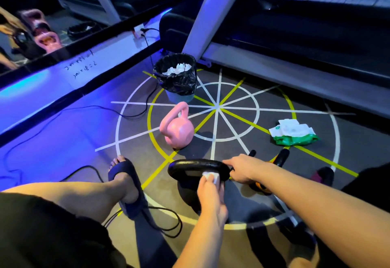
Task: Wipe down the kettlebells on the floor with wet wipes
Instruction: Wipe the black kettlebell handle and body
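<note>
The black kettlebell (190, 168) stands on the floor's painted circle, directly in front of the crouching person. The left hand (211, 194) pinches a folded white wipe (211, 176) against the right part of its handle, fingers curled round the wipe. The right hand (240, 168) grips the handle's right end, fingers wrapped round it. Beyond the black kettlebell a pink kettlebell (177, 128) stands upright, and farther beyond that is a bin (179, 86) lined with a black bag, holding crumpled white wipes. Beyond the black kettlebell and to its right lies the green wet-wipe pack (293, 132). Just right of it, behind the right hand, is a dark kettlebell with orange (278, 160). A slippered foot (126, 183) rests to its left.
</note>
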{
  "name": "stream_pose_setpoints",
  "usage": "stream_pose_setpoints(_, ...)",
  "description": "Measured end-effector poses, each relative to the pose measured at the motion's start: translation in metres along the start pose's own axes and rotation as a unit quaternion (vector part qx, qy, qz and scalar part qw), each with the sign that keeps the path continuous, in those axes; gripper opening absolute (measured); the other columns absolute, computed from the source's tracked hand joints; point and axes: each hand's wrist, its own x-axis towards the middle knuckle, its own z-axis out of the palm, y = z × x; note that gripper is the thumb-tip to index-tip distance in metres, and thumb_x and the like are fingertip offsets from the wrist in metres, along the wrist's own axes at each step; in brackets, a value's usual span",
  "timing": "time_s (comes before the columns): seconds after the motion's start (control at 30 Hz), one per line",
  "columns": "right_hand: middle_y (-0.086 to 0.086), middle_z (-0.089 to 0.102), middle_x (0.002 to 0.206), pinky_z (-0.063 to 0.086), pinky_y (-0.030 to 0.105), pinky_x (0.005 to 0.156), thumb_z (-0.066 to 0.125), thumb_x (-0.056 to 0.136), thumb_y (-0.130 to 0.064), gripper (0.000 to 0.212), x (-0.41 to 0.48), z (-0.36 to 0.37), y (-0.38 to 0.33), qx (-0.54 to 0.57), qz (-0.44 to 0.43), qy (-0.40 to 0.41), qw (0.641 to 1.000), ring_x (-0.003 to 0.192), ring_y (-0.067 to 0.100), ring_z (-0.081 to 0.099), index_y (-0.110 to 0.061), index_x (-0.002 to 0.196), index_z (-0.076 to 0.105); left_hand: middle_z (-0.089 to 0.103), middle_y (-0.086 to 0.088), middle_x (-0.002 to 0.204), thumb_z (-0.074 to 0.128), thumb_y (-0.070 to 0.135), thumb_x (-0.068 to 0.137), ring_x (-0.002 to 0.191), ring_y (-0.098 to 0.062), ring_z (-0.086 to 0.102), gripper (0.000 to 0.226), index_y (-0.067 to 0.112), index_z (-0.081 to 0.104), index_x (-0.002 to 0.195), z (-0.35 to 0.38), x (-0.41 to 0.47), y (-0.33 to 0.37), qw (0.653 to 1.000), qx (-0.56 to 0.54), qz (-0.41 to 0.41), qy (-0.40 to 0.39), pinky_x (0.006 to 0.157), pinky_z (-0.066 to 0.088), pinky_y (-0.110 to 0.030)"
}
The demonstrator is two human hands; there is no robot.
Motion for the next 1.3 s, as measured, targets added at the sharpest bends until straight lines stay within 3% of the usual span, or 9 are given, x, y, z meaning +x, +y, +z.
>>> stream_pose_setpoints(0.27, 0.012, 0.065, 0.119, 0.051, 0.038, 0.085, 0.042, 0.085, -0.013, 0.047, 0.006, 0.003, 0.001, 0.000, 0.014, 0.003, 1.000, 0.109, 0.034, 0.060, -0.030, 0.125, 0.059, 0.055, -0.010, 0.074, 0.039, -0.006, 0.098, 0.068, -0.020, 0.057, 0.024, 0.008, 0.054, 0.084, -0.002, 0.014, 0.042, 0.995, -0.092, -0.008, 0.047, 0.061, 0.059, -0.026)
stream_pose_setpoints(0.4, 0.012, 0.065, 0.120, 0.052, 0.042, 0.090, 0.040, 0.085, -0.013, 0.056, 0.006, 0.004, 0.004, 0.004, 0.012, 0.005, 1.000, 0.108, 0.033, 0.060, -0.036, 0.134, 0.054, 0.064, -0.012, 0.096, 0.040, -0.005, 0.098, 0.096, -0.026, 0.065, 0.025, 0.005, 0.058, 0.112, -0.013, 0.030, 0.057, 0.991, -0.122, 0.008, 0.059, 0.101, 0.051, -0.040)
stream_pose_setpoints(0.5, 0.010, 0.066, 0.115, 0.054, 0.045, 0.088, 0.040, 0.083, -0.016, 0.054, 0.009, 0.007, 0.006, 0.006, 0.017, 0.008, 1.000, 0.103, 0.032, 0.062, -0.040, 0.130, 0.054, 0.064, -0.011, 0.091, 0.041, -0.005, 0.095, 0.082, -0.022, 0.069, 0.022, 0.007, 0.059, 0.096, -0.004, 0.011, 0.038, 0.997, -0.063, 0.008, 0.037, 0.091, 0.057, -0.036)
stream_pose_setpoints(0.6, 0.009, 0.068, 0.112, 0.055, 0.044, 0.086, 0.042, 0.084, -0.016, 0.045, 0.012, 0.009, 0.005, 0.002, 0.015, 0.009, 1.000, 0.100, 0.031, 0.063, -0.036, 0.121, 0.059, 0.068, -0.014, 0.103, 0.042, -0.005, 0.098, 0.100, -0.027, 0.068, 0.025, 0.005, 0.063, 0.109, 0.002, -0.010, 0.014, 1.000, -0.018, -0.010, 0.006, 0.098, 0.054, -0.038)
stream_pose_setpoints(0.77, 0.011, 0.067, 0.114, 0.053, 0.037, 0.082, 0.044, 0.085, -0.019, 0.044, 0.017, 0.008, 0.001, -0.004, 0.021, 0.012, 1.000, 0.102, 0.034, 0.064, -0.029, 0.125, 0.061, 0.058, -0.023, 0.102, 0.044, -0.003, 0.098, 0.086, -0.032, 0.065, 0.013, -0.001, 0.057, 0.099, -0.006, 0.013, 0.041, 0.996, -0.075, -0.048, 0.026, 0.091, 0.056, -0.043)
stream_pose_setpoints(1.0, 0.006, 0.065, 0.099, 0.054, 0.042, 0.079, 0.040, 0.081, -0.018, 0.030, 0.014, 0.011, 0.010, 0.005, 0.014, -0.004, 1.000, 0.091, 0.031, 0.061, -0.033, 0.103, 0.055, 0.051, -0.014, 0.077, 0.034, -0.005, 0.096, 0.079, -0.022, 0.057, 0.027, 0.000, 0.056, 0.082, -0.026, 0.042, 0.075, 0.986, -0.140, -0.035, 0.084, 0.114, 0.041, -0.039)
stream_pose_setpoints(1.1, 0.005, 0.065, 0.097, 0.055, 0.042, 0.078, 0.040, 0.083, -0.021, 0.032, 0.014, 0.013, 0.012, 0.011, 0.006, 0.005, 1.000, 0.088, 0.030, 0.061, -0.032, 0.107, 0.057, 0.057, -0.017, 0.083, 0.035, -0.010, 0.093, 0.085, -0.027, 0.061, 0.026, -0.006, 0.059, 0.100, -0.037, 0.052, 0.078, 0.992, -0.093, -0.011, 0.088, 0.111, 0.044, -0.044)
stream_pose_setpoints(1.2, 0.008, 0.067, 0.103, 0.052, 0.037, 0.077, 0.041, 0.085, -0.024, 0.030, 0.016, 0.014, 0.007, 0.004, -0.003, 0.032, 0.999, 0.095, 0.034, 0.063, -0.028, 0.109, 0.059, 0.051, -0.016, 0.078, 0.033, -0.014, 0.093, 0.069, -0.028, 0.053, 0.024, 0.003, 0.049, 0.089, -0.022, 0.040, 0.073, 0.994, -0.063, 0.027, 0.090, 0.104, 0.048, -0.053)
stream_pose_setpoints(1.3, 0.011, 0.063, 0.125, 0.054, 0.042, 0.088, 0.043, 0.082, -0.024, 0.057, 0.021, 0.010, -0.005, 0.009, -0.010, 0.029, 0.999, 0.110, 0.036, 0.061, -0.035, 0.138, 0.047, 0.054, -0.019, 0.094, 0.038, -0.013, 0.096, 0.084, -0.037, 0.063, 0.027, 0.011, 0.042, 0.108, -0.011, 0.020, 0.051, 0.994, 0.008, 0.081, 0.070, 0.093, 0.055, -0.054)
